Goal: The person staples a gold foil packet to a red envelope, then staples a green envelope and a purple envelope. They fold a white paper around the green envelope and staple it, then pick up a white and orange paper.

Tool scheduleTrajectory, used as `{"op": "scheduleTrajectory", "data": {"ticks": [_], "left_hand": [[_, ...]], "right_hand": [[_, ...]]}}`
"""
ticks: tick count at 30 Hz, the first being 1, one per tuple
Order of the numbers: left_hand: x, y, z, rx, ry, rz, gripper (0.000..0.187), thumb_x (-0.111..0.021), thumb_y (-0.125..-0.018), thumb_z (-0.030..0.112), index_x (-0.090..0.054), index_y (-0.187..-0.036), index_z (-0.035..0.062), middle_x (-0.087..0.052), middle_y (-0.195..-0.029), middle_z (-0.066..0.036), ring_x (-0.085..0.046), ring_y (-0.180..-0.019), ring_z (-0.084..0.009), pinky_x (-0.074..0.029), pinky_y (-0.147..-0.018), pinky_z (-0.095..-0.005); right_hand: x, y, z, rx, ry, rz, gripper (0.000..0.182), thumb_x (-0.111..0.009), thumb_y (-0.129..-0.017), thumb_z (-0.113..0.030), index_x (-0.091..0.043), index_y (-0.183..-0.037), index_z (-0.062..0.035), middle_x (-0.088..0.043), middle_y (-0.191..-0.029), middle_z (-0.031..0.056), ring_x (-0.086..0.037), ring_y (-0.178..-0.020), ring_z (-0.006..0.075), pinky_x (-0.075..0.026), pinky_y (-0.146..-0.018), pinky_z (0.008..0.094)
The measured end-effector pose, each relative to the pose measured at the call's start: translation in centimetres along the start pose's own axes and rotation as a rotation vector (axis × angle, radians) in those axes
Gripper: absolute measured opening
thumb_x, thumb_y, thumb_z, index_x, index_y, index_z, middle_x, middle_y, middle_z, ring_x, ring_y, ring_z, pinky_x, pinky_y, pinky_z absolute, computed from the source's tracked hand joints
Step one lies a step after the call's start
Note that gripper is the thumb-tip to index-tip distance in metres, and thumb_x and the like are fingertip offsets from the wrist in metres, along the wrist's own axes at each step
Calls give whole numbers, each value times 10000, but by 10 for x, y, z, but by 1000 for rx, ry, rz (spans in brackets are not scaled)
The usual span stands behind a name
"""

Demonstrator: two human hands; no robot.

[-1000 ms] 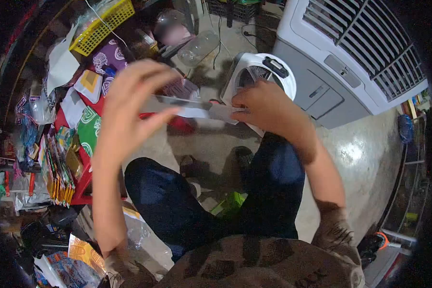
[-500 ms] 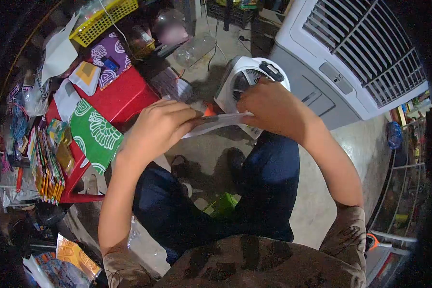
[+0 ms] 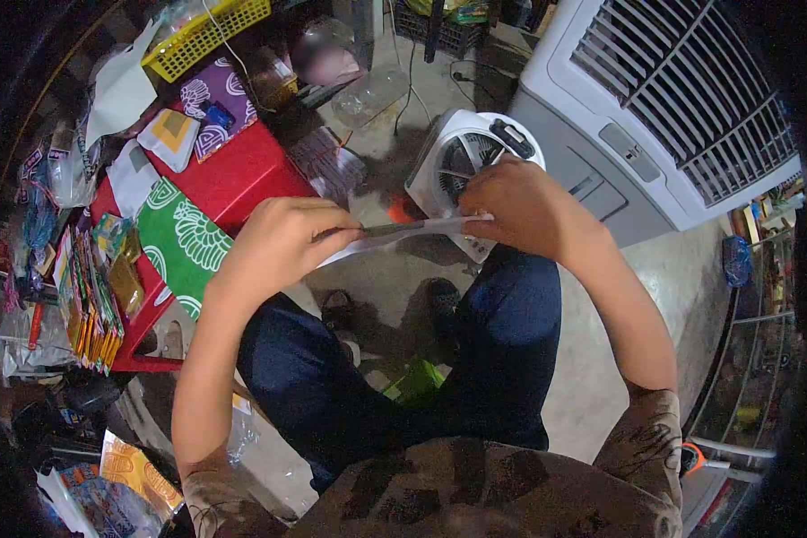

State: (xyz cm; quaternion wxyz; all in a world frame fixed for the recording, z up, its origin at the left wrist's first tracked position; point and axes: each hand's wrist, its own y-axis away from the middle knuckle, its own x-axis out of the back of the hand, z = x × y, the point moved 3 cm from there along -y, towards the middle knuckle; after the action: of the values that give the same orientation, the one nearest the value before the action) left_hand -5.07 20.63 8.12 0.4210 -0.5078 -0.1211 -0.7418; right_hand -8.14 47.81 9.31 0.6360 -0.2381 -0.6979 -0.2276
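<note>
Between my hands stretches a narrow band of translucent plastic, seen nearly edge-on, like a thin bag. My left hand pinches its left end between thumb and bent fingers. At the other end, the fingers of my right hand are closed on the plastic. Both hands are raised above my knees. Beyond the right hand stands a white fan, partly covered by it. To the left of my left hand, a green sheet with white patterns lies over a red plastic stool.
A large air cooler stands at upper right. On the left are a purple patterned sheet, a yellow basket and a stack of colourful packets. A green item lies between my feet. Glass shelving curves along the right.
My left hand has shifted slightly left and down, widening the gap between the hands. The plastic is drawn out longer between them. The surroundings have slid a little in view.
</note>
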Motion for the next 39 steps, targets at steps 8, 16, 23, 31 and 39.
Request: {"op": "scheduleTrajectory", "data": {"ticks": [8,16,23,31,39], "left_hand": [[0,-9,18,-70,-138,-13,181,-636,-839,161,-705,-939,26,-677,-869,-141,-673,-830,-339,-542,-748,-442],[8,-13,31,-72,-232,-83,179,-636,-835,171,-694,-915,22,-649,-844,-150,-658,-817,-347,-532,-735,-452],[16,-8,22,-47,-137,4,164,-660,-880,181,-696,-914,25,-677,-856,-156,-666,-832,-357,-532,-739,-448],[27,3,10,31,-103,40,178,-683,-911,178,-740,-951,13,-731,-925,-141,-712,-862,-307,-559,-765,-387],[34,6,8,89,-130,22,175,-690,-908,179,-740,-957,18,-729,-921,-139,-712,-849,-308,-557,-755,-384]], "right_hand": [[4,-7,-30,92,-44,241,203,-710,-860,-267,-705,-952,-87,-668,-950,73,-646,-970,290,-479,-897,419],[1,-21,-40,216,15,284,204,-736,-810,-236,-716,-957,-95,-662,-900,32,-647,-915,251,-488,-881,395],[8,-8,-27,218,4,334,131,-711,-837,-215,-724,-897,-99,-669,-883,26,-644,-898,247,-490,-877,386],[18,12,0,73,-19,246,144,-703,-837,-214,-727,-891,-83,-676,-880,52,-637,-923,259,-465,-907,388],[25,27,16,-92,-10,267,216,-746,-832,-233,-749,-985,-81,-711,-970,85,-640,-965,302,-494,-866,394]]}}
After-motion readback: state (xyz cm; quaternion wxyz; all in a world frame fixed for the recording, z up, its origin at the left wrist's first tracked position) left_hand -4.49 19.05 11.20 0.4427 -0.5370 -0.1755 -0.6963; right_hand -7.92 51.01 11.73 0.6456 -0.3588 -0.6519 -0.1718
